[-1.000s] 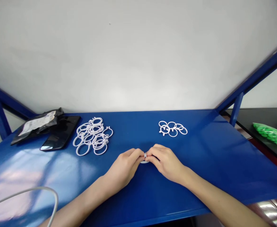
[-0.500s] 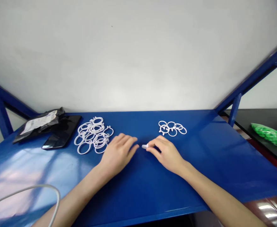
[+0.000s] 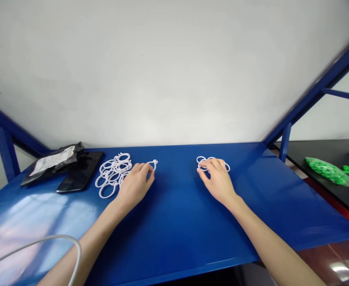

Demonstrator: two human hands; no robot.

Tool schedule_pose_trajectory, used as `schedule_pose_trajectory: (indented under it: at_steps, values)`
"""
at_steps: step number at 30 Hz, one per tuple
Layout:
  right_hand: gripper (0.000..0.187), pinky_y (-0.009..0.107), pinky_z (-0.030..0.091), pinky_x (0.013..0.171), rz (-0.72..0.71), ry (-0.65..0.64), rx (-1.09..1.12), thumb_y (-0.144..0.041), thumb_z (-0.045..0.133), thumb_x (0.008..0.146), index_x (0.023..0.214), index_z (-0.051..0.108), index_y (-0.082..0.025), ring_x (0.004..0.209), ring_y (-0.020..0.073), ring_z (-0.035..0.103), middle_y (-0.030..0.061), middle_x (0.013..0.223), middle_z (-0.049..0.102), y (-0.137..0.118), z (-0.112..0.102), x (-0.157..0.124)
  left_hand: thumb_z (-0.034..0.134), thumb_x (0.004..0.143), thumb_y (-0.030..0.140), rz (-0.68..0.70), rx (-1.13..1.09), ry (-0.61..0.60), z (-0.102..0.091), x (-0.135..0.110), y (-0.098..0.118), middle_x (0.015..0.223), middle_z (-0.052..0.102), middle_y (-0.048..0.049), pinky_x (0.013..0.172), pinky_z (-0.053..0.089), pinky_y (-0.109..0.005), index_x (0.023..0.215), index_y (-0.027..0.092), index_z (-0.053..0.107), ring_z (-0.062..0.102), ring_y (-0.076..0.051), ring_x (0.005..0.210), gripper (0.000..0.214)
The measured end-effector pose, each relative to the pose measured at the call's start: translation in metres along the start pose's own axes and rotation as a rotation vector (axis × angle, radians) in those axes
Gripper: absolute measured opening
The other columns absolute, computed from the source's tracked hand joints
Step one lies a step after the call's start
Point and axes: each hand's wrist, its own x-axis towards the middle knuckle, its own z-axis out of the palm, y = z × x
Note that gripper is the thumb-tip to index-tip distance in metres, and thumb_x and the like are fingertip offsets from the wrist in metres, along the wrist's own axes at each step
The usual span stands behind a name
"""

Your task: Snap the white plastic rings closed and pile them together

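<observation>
My left hand (image 3: 136,182) is closed at the right edge of a pile of white plastic curtain rings (image 3: 107,192), its fingertips pinched on one white curtain ring (image 3: 155,166). That ring's small eyelet points up and away from the hand, and the rest of it is hidden behind the fingers. Over a smaller group of white curtain rings (image 3: 201,158) on the right, my right hand (image 3: 218,180) reaches with thumb and fingers apart. The hand covers much of that group.
A blue table (image 3: 174,222) runs back to a pale wall. A black plastic parcel (image 3: 53,161) and a black phone-like slab (image 3: 80,172) lie at the left. A white cable (image 3: 58,236) crosses the lower left. Blue frame bars slope at both sides. Green pieces in a clear bag (image 3: 329,172) lie on a black surface.
My right hand has moved right and away from me with its small white piece, onto the smaller group. My left hand has moved left to the pile and closed on a ring.
</observation>
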Motion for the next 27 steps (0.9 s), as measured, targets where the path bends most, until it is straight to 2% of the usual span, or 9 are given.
schedule_pose_trajectory:
  at_steps: [2, 5, 9, 13, 16, 18, 22, 27]
  values:
    - [0.014, 0.051, 0.051, 0.100, -0.040, -0.052, 0.154, -0.028, 0.061, 0.099, 0.109, 0.070, -0.023, 0.111, 0.0300, 0.061, 0.0091, 0.110, 0.071, -0.016, -0.002, -0.004, 0.049, 0.097, 0.028, -0.015, -0.338, -0.087, -0.007, -0.006, 0.018, 0.078, 0.068, -0.0011, 0.066, 0.048, -0.029, 0.089, 0.021, 0.060, 0.063, -0.018, 0.070, 0.016]
    - [0.015, 0.044, 0.052, 0.101, -0.066, -0.222, 0.421, -0.027, 0.062, 0.099, 0.113, 0.068, -0.024, 0.110, 0.0244, 0.067, 0.0064, 0.115, 0.073, -0.041, -0.004, -0.011, 0.048, 0.101, 0.037, -0.067, -0.803, -0.242, -0.014, -0.019, 0.044, 0.074, 0.066, 0.0022, 0.063, 0.048, -0.027, 0.092, 0.022, 0.058, 0.064, -0.015, 0.068, 0.020]
    - [0.014, 0.035, 0.055, 0.091, 0.074, -0.388, 0.670, -0.029, 0.058, 0.102, 0.109, 0.069, -0.025, 0.098, 0.0202, 0.071, 0.0034, 0.106, 0.077, -0.059, -0.004, -0.019, 0.048, 0.103, 0.044, -0.114, -1.098, -0.334, -0.009, -0.032, 0.066, 0.074, 0.066, 0.0022, 0.066, 0.052, -0.027, 0.095, 0.021, 0.057, 0.065, -0.014, 0.066, 0.026]
    - [0.020, 0.033, 0.056, 0.087, 0.276, -0.446, 0.874, -0.031, 0.065, 0.097, 0.116, 0.067, -0.024, 0.093, 0.0191, 0.074, 0.0012, 0.099, 0.079, -0.057, -0.002, -0.019, 0.046, 0.104, 0.044, -0.170, -1.192, -0.308, 0.000, -0.037, 0.069, 0.074, 0.067, 0.0017, 0.068, 0.054, -0.029, 0.094, 0.021, 0.055, 0.067, -0.014, 0.067, 0.027]
    - [0.009, 0.031, 0.054, 0.082, 0.317, -0.428, 0.913, -0.030, 0.068, 0.095, 0.096, 0.069, -0.021, 0.087, 0.0177, 0.073, 0.0002, 0.092, 0.078, -0.055, -0.002, -0.016, 0.047, 0.104, 0.045, -0.217, -1.222, -0.299, 0.005, -0.038, 0.066, 0.078, 0.068, 0.0013, 0.069, 0.055, -0.030, 0.098, 0.021, 0.053, 0.067, -0.015, 0.067, 0.026]
    - [0.010, 0.028, 0.052, 0.078, 0.302, -0.409, 0.900, -0.028, 0.068, 0.095, 0.088, 0.068, -0.021, 0.082, 0.0160, 0.070, -0.0010, 0.088, 0.076, -0.055, -0.003, -0.015, 0.047, 0.104, 0.045, -0.222, -1.223, -0.301, 0.006, -0.038, 0.065, 0.078, 0.067, 0.0017, 0.067, 0.054, -0.030, 0.100, 0.021, 0.053, 0.066, -0.014, 0.064, 0.025]
    - [0.010, 0.027, 0.050, 0.075, 0.233, -0.372, 0.823, -0.027, 0.066, 0.097, 0.089, 0.069, -0.021, 0.078, 0.0152, 0.067, -0.0020, 0.085, 0.074, -0.057, -0.005, -0.016, 0.047, 0.104, 0.044, -0.199, -1.223, -0.302, 0.005, -0.037, 0.067, 0.079, 0.065, 0.0028, 0.063, 0.053, -0.028, 0.102, 0.021, 0.054, 0.064, -0.012, 0.060, 0.024]
    - [0.016, 0.027, 0.049, 0.078, 0.081, -0.375, 0.690, -0.027, 0.062, 0.101, 0.088, 0.069, -0.023, 0.082, 0.0156, 0.065, -0.0019, 0.085, 0.073, -0.057, -0.007, -0.019, 0.048, 0.103, 0.043, -0.159, -1.146, -0.347, 0.002, -0.036, 0.068, 0.074, 0.064, 0.0032, 0.063, 0.049, -0.026, 0.091, 0.020, 0.055, 0.061, -0.011, 0.059, 0.027]
